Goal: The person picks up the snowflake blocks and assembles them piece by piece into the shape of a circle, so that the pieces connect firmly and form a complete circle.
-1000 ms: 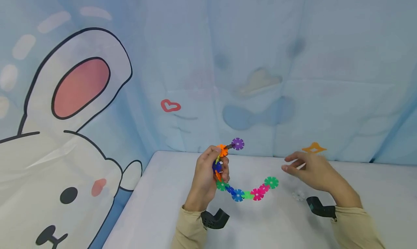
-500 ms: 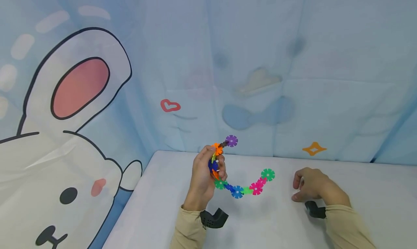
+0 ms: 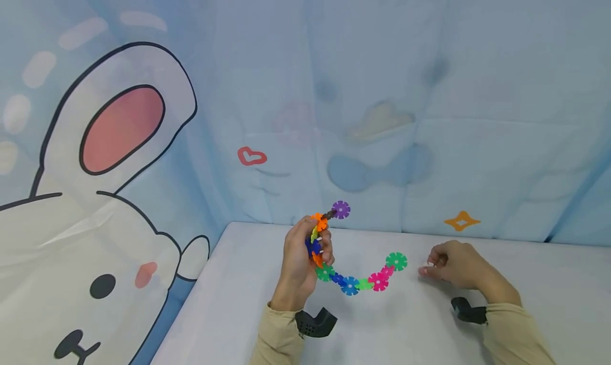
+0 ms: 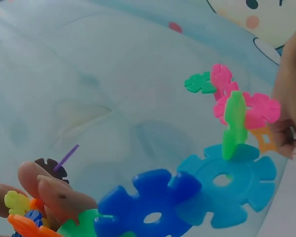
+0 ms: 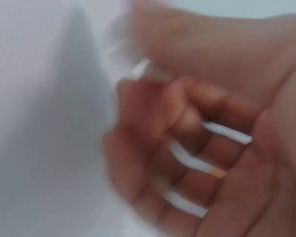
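Plastic snowflake-disc chain (image 3: pixel 355 280), many colours: your left hand (image 3: pixel 298 264) grips its upper part, fingers curled round the orange and blue discs, purple disc (image 3: pixel 341 209) sticking up above the knuckles. Rest of the chain sags in a curve to a green disc (image 3: pixel 396 261) above the white bench (image 3: pixel 391 328). Your right hand (image 3: pixel 451 267), just beside that end, fingers curled, pinches a small white piece (image 5: pixel 222 132); wrist view blurred.
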Motion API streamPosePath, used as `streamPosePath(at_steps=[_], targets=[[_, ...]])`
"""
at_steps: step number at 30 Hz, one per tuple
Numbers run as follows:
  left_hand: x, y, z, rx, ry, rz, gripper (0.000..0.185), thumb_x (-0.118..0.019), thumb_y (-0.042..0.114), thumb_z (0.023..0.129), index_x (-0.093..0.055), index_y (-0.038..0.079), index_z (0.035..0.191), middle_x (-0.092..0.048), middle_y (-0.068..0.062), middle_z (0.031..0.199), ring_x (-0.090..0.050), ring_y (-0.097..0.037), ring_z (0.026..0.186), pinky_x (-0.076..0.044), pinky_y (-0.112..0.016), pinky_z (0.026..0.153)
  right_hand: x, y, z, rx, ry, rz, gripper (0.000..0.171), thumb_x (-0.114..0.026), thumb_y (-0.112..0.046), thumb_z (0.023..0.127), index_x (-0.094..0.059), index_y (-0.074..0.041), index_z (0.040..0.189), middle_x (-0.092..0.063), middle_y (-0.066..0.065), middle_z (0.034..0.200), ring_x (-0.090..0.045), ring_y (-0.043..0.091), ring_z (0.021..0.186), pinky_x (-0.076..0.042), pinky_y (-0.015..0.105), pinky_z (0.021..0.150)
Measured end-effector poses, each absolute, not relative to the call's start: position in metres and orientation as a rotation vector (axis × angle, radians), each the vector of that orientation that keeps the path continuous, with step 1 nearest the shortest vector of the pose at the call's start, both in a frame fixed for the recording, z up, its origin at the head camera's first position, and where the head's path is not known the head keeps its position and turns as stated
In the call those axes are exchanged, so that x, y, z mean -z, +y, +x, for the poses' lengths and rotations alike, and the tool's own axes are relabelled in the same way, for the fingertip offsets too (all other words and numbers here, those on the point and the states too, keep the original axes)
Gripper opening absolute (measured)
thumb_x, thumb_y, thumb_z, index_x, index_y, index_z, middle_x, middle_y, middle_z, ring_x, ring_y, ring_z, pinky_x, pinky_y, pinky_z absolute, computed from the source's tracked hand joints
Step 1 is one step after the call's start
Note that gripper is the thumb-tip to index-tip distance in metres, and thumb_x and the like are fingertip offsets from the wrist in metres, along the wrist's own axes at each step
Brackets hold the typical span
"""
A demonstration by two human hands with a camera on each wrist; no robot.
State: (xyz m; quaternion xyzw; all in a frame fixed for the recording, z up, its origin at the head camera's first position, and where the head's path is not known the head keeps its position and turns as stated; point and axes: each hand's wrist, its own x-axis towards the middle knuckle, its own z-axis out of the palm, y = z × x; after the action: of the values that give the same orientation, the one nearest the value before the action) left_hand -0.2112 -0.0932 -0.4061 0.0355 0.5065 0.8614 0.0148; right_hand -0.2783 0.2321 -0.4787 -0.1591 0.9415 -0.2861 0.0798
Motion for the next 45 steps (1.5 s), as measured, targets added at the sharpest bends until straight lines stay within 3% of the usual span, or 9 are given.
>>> streamPosePath(at_steps=[4, 9, 13, 17, 22, 26, 33, 41, 45], targets=[[0.406, -0.091, -0.212, -2.672, 1.544, 0.042, 0.036, -0.045, 0.038, 0.108, -0.052, 0.013, 0.084, -0.049, 0.007, 0.064, -0.045, -0.009, 0.047, -0.038, -0.023, 0.052, 0.464, 0.219, -0.273, 1.073, 2.876, -0.572, 0.024, -0.078, -0.033, 0.098, -0.071, -0.010, 0.096, -0.064, -0.001, 0.072, -0.059, 0.012, 0.064, -0.044, 0.026, 0.055], [0.409, -0.087, -0.214, -2.694, 1.538, 0.018, 0.041, -0.052, 0.049, 0.109, -0.045, 0.014, 0.090, -0.039, 0.008, 0.060, -0.042, -0.008, 0.045, -0.035, -0.022, 0.049, 0.439, 0.200, -0.262, 1.321, 2.897, -0.701, 0.014, -0.071, -0.025, 0.104, -0.075, -0.013, 0.110, -0.071, -0.001, 0.079, -0.068, 0.011, 0.071, -0.054, 0.025, 0.063], [0.409, -0.085, -0.214, -2.713, 1.542, -0.036, 0.039, -0.053, 0.048, 0.109, -0.045, 0.014, 0.091, -0.039, 0.008, 0.060, -0.042, -0.008, 0.045, -0.035, -0.022, 0.050, 0.423, 0.189, -0.251, 1.488, 2.856, -0.731, 0.025, -0.064, -0.025, 0.108, -0.073, -0.014, 0.128, -0.074, -0.001, 0.088, -0.074, 0.007, 0.081, -0.057, 0.014, 0.078], [0.409, -0.083, -0.213, -2.704, 1.528, -0.132, 0.042, -0.048, 0.044, 0.108, -0.046, 0.014, 0.080, -0.041, 0.008, 0.058, -0.043, -0.009, 0.048, -0.035, -0.023, 0.053, 0.411, 0.181, -0.241, 1.722, 2.717, -0.684, 0.035, -0.062, -0.025, 0.109, -0.065, -0.012, 0.142, -0.075, 0.000, 0.098, -0.077, 0.007, 0.089, -0.055, 0.009, 0.088], [0.410, -0.081, -0.213, -2.694, 1.502, -0.164, 0.036, -0.044, 0.039, 0.105, -0.048, 0.014, 0.080, -0.045, 0.008, 0.057, -0.045, -0.009, 0.050, -0.038, -0.023, 0.055, 0.404, 0.169, -0.234, 2.009, 2.588, -0.598, 0.030, -0.070, -0.018, 0.104, -0.067, -0.002, 0.129, -0.077, -0.004, 0.094, -0.075, 0.011, 0.084, -0.061, 0.019, 0.083], [0.411, -0.080, -0.213, -2.700, 1.478, -0.147, 0.033, -0.042, 0.039, 0.104, -0.046, 0.015, 0.082, -0.042, 0.008, 0.055, -0.044, -0.008, 0.048, -0.035, -0.023, 0.054, 0.406, 0.158, -0.232, 2.013, 2.650, -0.552, 0.024, -0.075, -0.019, 0.101, -0.070, -0.001, 0.117, -0.077, -0.010, 0.089, -0.073, 0.009, 0.081, -0.061, 0.018, 0.078], [0.411, -0.078, -0.213, -2.726, 1.500, -0.180, 0.052, -0.059, 0.053, 0.104, -0.041, 0.018, 0.071, -0.035, 0.008, 0.053, -0.040, -0.008, 0.044, -0.032, -0.022, 0.049, 0.410, 0.144, -0.229, 1.953, 2.761, -0.568, 0.019, -0.076, -0.019, 0.100, -0.073, -0.003, 0.110, -0.075, -0.009, 0.089, -0.073, 0.005, 0.083, -0.059, 0.013, 0.079], [0.413, -0.077, -0.213, -2.749, 1.485, -0.244, 0.033, -0.060, 0.040, 0.104, -0.047, 0.015, 0.087, -0.039, 0.007, 0.051, -0.044, -0.008, 0.042, -0.038, -0.021, 0.048, 0.410, 0.135, -0.227, 1.921, 2.902, -0.674, 0.010, -0.077, -0.013, 0.099, -0.072, -0.005, 0.101, -0.072, 0.002, 0.092, -0.069, 0.000, 0.084, -0.054, 0.006, 0.083], [0.414, -0.076, -0.213, -2.747, 1.500, -0.208, 0.024, -0.059, 0.036, 0.104, -0.060, 0.012, 0.103, -0.041, 0.006, 0.051, -0.046, -0.008, 0.041, -0.042, -0.020, 0.047, 0.411, 0.131, -0.227, 1.870, 3.041, -0.841, 0.012, -0.081, -0.006, 0.094, -0.069, -0.007, 0.096, -0.074, -0.001, 0.087, -0.068, -0.003, 0.081, -0.053, 0.006, 0.079]])
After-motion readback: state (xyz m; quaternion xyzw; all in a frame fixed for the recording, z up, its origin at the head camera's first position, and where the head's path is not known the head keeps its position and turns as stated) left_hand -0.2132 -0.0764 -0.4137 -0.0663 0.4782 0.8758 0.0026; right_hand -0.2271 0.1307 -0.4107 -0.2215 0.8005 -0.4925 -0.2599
